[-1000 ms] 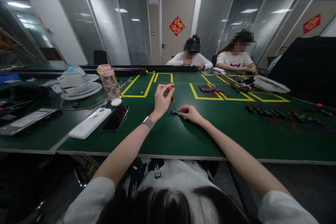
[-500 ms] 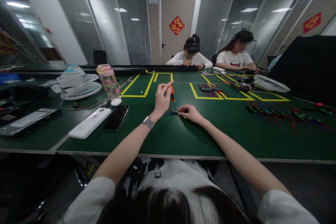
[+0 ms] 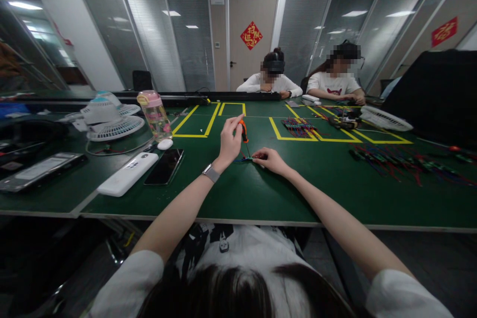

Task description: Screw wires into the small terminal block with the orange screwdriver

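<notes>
My left hand (image 3: 231, 140) is closed around the orange and black handle of a screwdriver (image 3: 244, 131), which stands nearly upright. Its shaft points down to a small green circuit board (image 3: 249, 158) with thin coloured wires on the table. My right hand (image 3: 271, 159) pinches the right side of this board, fingertips close to the screwdriver tip. The exact contact of the tip with the board is too small to tell.
On the green table (image 3: 223, 194) lie a black phone (image 3: 164, 167), a white power bank (image 3: 128, 175), a pink-lidded bottle (image 3: 154, 117), fans (image 3: 112, 121) and wired boards (image 3: 395, 159). Two people (image 3: 274, 79) sit across, one at the right (image 3: 335, 82).
The screwdriver handle has turned slightly in my left hand, showing more black between the orange. Both hands have stayed in nearly the same place.
</notes>
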`<move>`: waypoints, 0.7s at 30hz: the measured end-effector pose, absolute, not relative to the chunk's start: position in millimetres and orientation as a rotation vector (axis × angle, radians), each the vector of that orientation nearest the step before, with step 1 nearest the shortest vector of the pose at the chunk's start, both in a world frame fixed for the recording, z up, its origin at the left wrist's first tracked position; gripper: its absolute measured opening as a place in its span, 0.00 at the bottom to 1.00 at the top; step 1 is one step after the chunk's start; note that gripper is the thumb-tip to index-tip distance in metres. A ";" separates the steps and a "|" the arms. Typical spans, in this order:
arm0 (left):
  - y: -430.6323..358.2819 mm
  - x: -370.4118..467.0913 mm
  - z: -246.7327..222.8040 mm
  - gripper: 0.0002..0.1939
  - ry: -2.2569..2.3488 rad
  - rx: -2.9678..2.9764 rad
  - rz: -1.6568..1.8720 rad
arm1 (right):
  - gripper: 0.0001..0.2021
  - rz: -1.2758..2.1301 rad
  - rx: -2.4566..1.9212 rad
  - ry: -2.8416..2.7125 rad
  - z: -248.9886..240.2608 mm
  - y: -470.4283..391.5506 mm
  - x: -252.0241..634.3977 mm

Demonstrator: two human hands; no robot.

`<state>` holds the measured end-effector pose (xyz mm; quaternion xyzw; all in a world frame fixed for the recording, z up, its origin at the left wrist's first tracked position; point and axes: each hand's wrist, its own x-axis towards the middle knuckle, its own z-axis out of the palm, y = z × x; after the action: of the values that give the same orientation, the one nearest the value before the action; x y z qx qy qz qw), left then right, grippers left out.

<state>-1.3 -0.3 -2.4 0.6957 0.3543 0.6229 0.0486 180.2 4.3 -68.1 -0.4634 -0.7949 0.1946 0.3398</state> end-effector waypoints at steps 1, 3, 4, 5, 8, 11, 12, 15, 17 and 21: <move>-0.1 -1.4 -2.6 0.15 1.068 2.124 1.903 | 0.10 0.505 -1.209 -2.069 -68.1 4.3 180.3; -0.5 -1.5 -2.5 0.14 1.069 2.127 1.913 | 0.10 0.502 -1.217 -2.072 -68.1 4.3 180.5; -1.0 -1.5 -2.2 0.13 1.083 2.126 1.919 | 0.09 0.500 -1.218 -2.073 -68.2 4.3 180.5; -1.7 -1.4 -1.9 0.12 1.100 2.127 1.921 | 0.09 0.498 -1.217 -2.074 -68.3 4.4 180.6; -2.8 -1.1 -0.9 0.11 1.137 2.121 1.916 | 0.09 0.492 -1.207 -2.073 -68.8 4.7 180.9; -1.7 -1.3 -1.1 0.14 1.090 2.117 1.913 | 0.10 0.494 -1.200 -2.073 -69.2 4.9 180.9; -1.2 -1.5 -1.3 0.14 1.066 2.120 1.914 | 0.10 0.496 -1.201 -2.073 -69.2 4.9 180.8; -0.6 -1.8 -1.9 0.14 1.052 2.123 1.920 | 0.10 0.501 -1.207 -2.068 -68.9 4.5 180.6; -1.2 -1.8 -1.9 0.12 1.099 2.124 1.928 | 0.10 0.510 -1.213 -2.062 -68.8 4.4 180.5; -2.3 -1.1 -1.8 0.12 1.157 2.098 1.921 | 0.10 0.509 -1.216 -2.073 -68.7 4.5 180.8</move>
<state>-1.1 -2.3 -1.8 0.6828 0.3764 0.6252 0.0353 180.8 4.5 -68.7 -0.4663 -0.7949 0.1951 0.3356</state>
